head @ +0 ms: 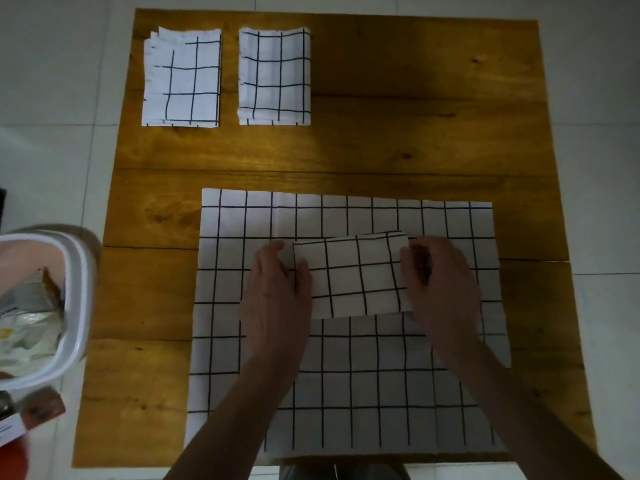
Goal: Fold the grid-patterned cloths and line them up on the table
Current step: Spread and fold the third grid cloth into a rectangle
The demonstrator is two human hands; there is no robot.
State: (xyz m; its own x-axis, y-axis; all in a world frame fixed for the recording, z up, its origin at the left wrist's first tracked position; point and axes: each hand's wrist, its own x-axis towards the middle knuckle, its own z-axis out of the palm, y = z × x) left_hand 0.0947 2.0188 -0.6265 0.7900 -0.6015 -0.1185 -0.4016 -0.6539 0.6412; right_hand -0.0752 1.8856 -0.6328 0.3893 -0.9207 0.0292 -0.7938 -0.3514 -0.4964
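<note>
The wooden table (415,140) fills most of the view and bears everything the task concerns. Largest on it is the unfolded grid-patterned cloth (346,393), spread flat over the table's near half, its near edge reaching the table's near edge. On the middle of that cloth lies a small folded grid-patterned cloth (356,275), lying crosswise. The left hand (277,299) holds the folded cloth's left end, thumb on top and fingers curled at the edge; the right hand (440,282) holds its right end, fingers bent round the edge. At the table's far left corner lie two more folded cloths side by side, apart: the left folded cloth (181,77), its layers stepped at one side, and the right folded cloth (275,76). Just off the table's left edge stands a white plastic bin (74,306) with crumpled wrappers inside.
</note>
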